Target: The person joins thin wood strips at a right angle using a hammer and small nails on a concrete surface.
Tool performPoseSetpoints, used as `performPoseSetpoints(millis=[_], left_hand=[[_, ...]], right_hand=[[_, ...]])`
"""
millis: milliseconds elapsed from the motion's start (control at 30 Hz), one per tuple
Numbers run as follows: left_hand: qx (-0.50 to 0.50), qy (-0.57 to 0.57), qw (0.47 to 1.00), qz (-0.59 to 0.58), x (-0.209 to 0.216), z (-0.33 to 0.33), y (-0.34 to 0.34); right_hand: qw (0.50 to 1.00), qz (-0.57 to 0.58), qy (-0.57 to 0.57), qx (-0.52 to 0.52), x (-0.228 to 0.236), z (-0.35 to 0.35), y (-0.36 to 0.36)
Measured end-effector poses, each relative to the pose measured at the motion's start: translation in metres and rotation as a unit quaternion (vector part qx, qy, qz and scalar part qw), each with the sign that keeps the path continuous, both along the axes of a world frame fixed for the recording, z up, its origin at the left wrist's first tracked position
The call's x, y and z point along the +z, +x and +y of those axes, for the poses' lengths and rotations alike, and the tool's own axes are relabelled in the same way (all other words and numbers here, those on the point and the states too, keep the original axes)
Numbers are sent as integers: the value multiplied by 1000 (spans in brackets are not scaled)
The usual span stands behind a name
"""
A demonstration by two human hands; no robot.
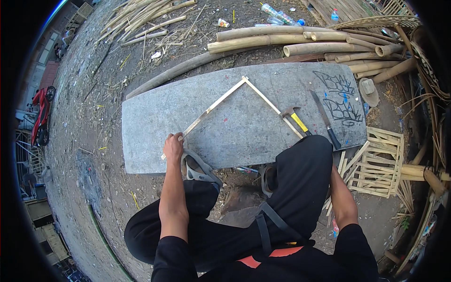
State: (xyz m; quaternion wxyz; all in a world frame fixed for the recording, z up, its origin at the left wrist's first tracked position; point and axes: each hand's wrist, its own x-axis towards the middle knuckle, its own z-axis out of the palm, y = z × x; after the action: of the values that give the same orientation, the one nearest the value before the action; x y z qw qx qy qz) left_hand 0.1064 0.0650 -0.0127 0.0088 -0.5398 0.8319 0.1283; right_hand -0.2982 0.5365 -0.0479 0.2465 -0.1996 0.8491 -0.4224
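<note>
My left hand [174, 146] is closed around the near left end of a thin bamboo strip [213, 105]. At its far end this strip meets a second bamboo strip [264, 97], and the two make a corner that points away from me. A claw hammer [297, 120] with a yellow and black handle lies against the second strip. To its right rests a long blade with a black handle [325, 121]. All of these are on a grey slab [155, 124]. My right forearm reaches down behind my raised right knee, which hides the hand.
Bamboo poles [263, 41] lie beyond the slab, with thinner poles [145, 19] at the far left. Plastic bottles [279, 16] are scattered behind. A slatted bamboo frame [378, 162] sits to the right. A red motorcycle [42, 115] stands far left.
</note>
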Motion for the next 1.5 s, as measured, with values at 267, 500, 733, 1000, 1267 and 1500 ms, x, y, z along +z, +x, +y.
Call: performPoseSetpoints(millis=[267,500,733,1000,1267,1500], left_hand=[[11,31,999,-19,-4,-1,-3],[18,39,999,-19,-11,-5,-6],[11,43,998,-35,-18,-12,-5],[3,42,999,17,-17,-24,-42],[-149,48,981,113,-19,-15,-216],[-113,69,986,100,-34,3,-315]], right_hand=[[1000,-8,-5,5,-4,-1,-3],[998,0,-68,10,-6,-14,-11],[993,103,50,21,112,-77,-42],[984,122,124,21,216,-183,-6],[996,55,44,-52,177,-203,2],[991,-66,-57,-101,173,-221,3]])
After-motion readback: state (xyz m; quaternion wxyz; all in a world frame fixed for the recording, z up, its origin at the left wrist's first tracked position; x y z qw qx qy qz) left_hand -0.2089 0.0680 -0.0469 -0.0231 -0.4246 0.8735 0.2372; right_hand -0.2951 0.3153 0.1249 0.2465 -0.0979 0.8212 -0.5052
